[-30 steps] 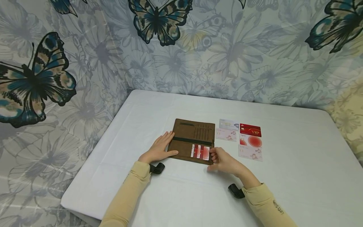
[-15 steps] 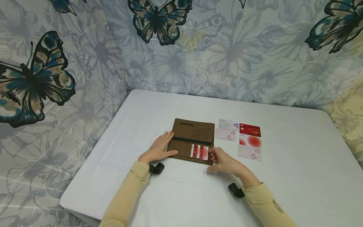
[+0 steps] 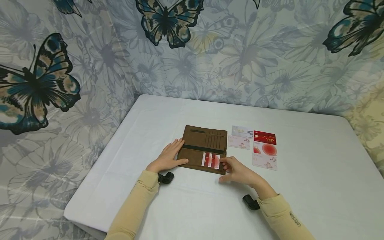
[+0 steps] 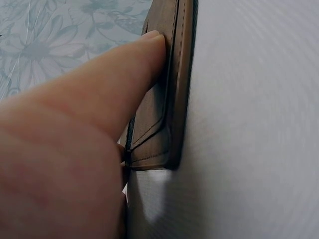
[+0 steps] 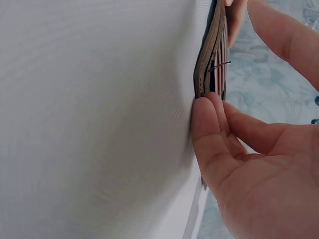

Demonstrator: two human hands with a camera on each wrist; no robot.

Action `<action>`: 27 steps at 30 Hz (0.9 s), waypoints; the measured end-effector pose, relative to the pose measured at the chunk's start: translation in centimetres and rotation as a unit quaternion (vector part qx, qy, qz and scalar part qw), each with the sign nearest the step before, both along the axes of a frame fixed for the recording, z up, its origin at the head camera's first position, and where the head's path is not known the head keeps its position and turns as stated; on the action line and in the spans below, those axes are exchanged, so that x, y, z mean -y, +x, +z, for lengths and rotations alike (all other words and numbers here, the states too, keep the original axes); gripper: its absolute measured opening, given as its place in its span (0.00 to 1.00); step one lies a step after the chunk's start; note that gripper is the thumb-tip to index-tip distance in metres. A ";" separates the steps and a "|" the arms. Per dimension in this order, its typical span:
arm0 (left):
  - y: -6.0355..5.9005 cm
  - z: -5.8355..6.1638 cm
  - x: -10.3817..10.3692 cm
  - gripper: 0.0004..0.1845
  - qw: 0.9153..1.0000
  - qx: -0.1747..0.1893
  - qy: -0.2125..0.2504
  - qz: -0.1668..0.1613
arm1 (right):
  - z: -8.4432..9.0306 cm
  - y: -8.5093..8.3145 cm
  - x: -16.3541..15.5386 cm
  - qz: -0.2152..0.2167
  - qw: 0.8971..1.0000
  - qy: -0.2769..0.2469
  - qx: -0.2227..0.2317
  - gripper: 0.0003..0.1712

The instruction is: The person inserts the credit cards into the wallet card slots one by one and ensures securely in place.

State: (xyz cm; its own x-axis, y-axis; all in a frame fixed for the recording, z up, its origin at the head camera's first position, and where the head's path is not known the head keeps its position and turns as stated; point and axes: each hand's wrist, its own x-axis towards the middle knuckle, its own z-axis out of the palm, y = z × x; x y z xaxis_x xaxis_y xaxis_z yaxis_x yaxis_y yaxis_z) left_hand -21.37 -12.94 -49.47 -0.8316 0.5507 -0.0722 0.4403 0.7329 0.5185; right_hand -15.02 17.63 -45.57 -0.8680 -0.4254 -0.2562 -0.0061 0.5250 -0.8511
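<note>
A brown wallet [image 3: 200,147] lies unfolded on the white table [image 3: 192,206]. My left hand [image 3: 168,156] rests flat on its left end, fingers straight; the left wrist view shows a finger [image 4: 124,74] lying along the wallet's edge [image 4: 178,74]. Three red and white cards [image 3: 211,160] stick out of slots in the near half. My right hand [image 3: 233,167] is at the wallet's right end, fingertips against the rightmost card. In the right wrist view the thumb [image 5: 207,119] presses on the wallet's edge [image 5: 212,50] and a finger [image 5: 279,35] reaches over it.
Several loose cards lie in two columns right of the wallet: a red VIP card [image 3: 264,137], a pale card [image 3: 241,131], and white ones with red print [image 3: 265,149]. A butterfly-patterned curtain [image 3: 90,66] hangs behind and left of the table.
The rightmost card has slid a little further left into its slot under my right fingertips. My left hand has stayed still on the wallet.
</note>
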 end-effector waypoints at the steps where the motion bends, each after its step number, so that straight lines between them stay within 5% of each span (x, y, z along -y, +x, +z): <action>1: 0.0 0.0 0.0 0.46 1.000 0.002 -0.003 0.000 | -0.1 0.0 0.0 -0.001 1.000 0.001 -0.001 0.40; 27: -0.1 -0.2 0.0 0.47 1.000 -0.002 0.001 -0.001 | 0.4 -0.2 0.1 0.007 0.999 -0.026 0.020 0.34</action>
